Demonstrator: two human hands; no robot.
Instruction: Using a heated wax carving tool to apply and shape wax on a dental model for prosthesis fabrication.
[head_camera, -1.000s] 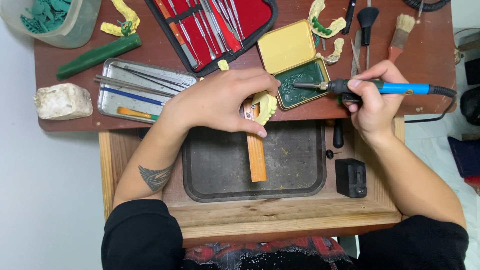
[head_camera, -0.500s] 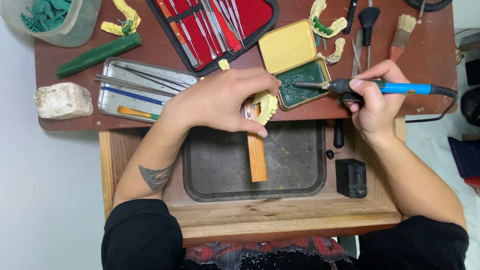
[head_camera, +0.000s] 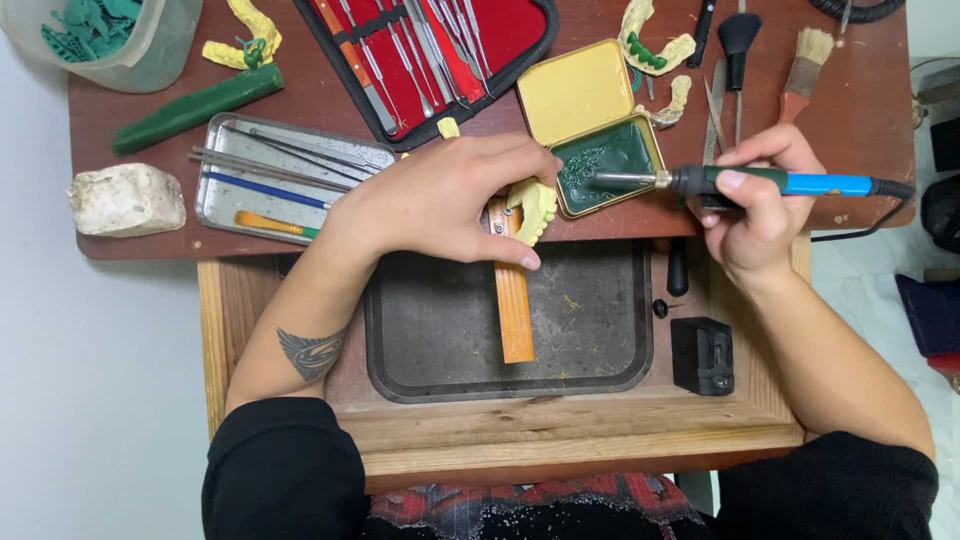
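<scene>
The left hand (head_camera: 440, 205) closes around a yellow dental cast (head_camera: 535, 207) atop the wooden peg (head_camera: 513, 300), while the right hand (head_camera: 755, 205) grips a blue-handled heated tool (head_camera: 740, 182) lying crosswise, tip dipped leftward into the green wax tin (head_camera: 610, 165) just right of the cast.

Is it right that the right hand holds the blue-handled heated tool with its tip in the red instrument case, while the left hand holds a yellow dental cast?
Not quite. In the head view, the right hand holds the blue-handled tool with its tip in the open yellow tin of green wax, not the red case. The left hand does hold the yellow dental cast.
</scene>
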